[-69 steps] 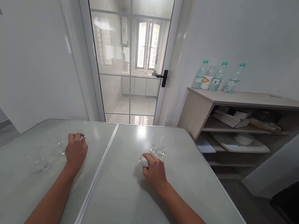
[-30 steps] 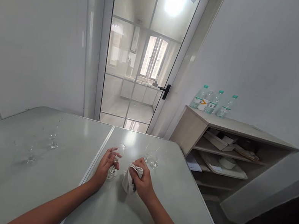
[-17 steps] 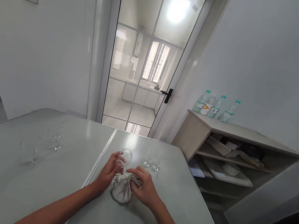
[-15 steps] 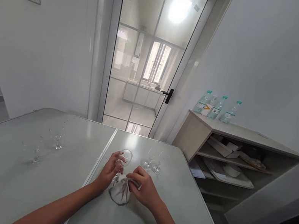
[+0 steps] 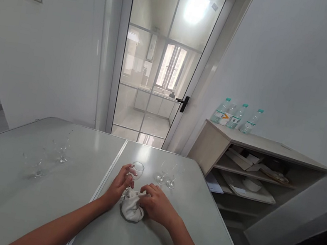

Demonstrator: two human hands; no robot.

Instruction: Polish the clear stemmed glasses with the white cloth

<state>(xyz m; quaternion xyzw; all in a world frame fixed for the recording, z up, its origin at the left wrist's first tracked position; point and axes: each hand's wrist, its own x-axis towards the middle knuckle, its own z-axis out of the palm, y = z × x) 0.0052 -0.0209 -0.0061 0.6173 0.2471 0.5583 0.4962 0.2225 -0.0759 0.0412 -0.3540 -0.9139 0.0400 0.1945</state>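
Note:
My left hand (image 5: 121,184) is closed around the bowl of a clear wine glass (image 5: 137,171), which stands upright with its rim toward the ceiling. Fingers of my right hand (image 5: 156,203) pinch a bunched whitish cloth (image 5: 133,208). The cloth lies against the lower part of the glass, just in front of it, and hides much of the stem and foot. Beyond my right hand, two more wine glasses (image 5: 171,182) stand side by side on the table (image 5: 94,228).
Over on the left half of the table stand other clear glasses (image 5: 62,158). A seam (image 5: 118,156) runs between the table's halves. At the right, a wooden shelf unit (image 5: 209,147) carries several plastic bottles (image 5: 248,122). A glass door (image 5: 143,127) is behind the table.
My right hand has shifted the cloth slightly, and it now looks more crumpled and rounded. My left hand keeps its hold on the wine glass. The view has moved a little.

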